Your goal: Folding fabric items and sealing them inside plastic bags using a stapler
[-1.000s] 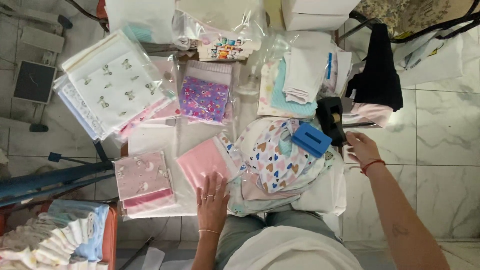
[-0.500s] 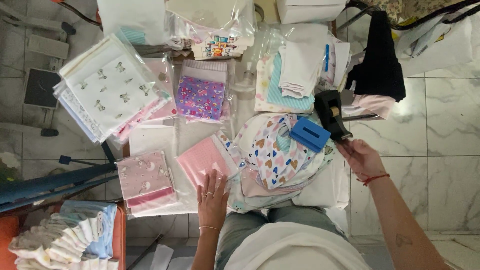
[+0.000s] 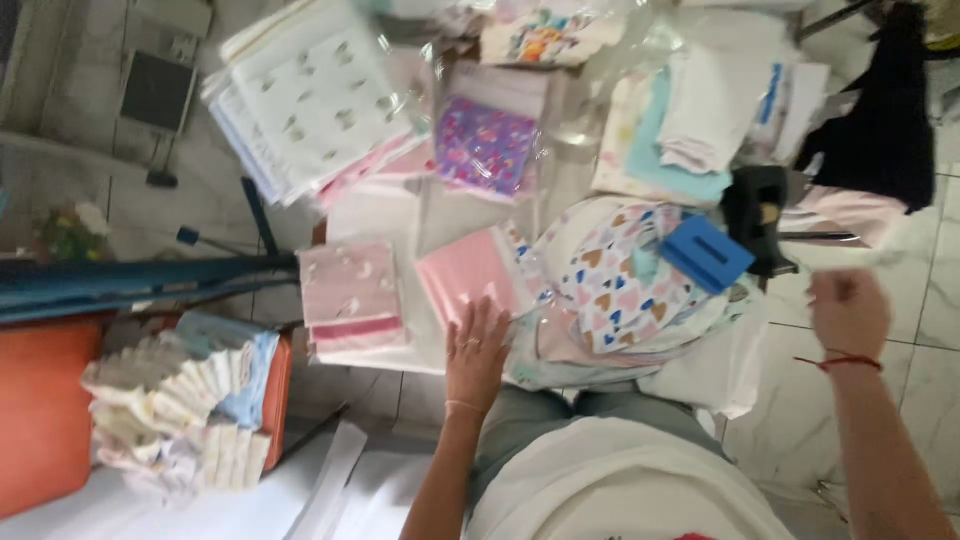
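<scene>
left hand (image 3: 478, 350): flat, open, on pink pack (image 3: 470, 280), bench centre
right hand (image 3: 848, 312): blurred, grip unclear, empty-looking, near black dispenser (image 3: 757, 215)
step: sorting packs
next: likely grip pack edge

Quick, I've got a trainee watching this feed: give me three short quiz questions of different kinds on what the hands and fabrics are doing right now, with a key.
1. True or false: the left hand lies flat on the folded pink fabric pack.
2. Which colour is the small rectangular block on the heart-print cloth? A red, B blue, C green.
3. What does the right hand hold?

Key: 1 true. 2 B. 3 Nothing visible; it is blurred, off the table edge.
</scene>
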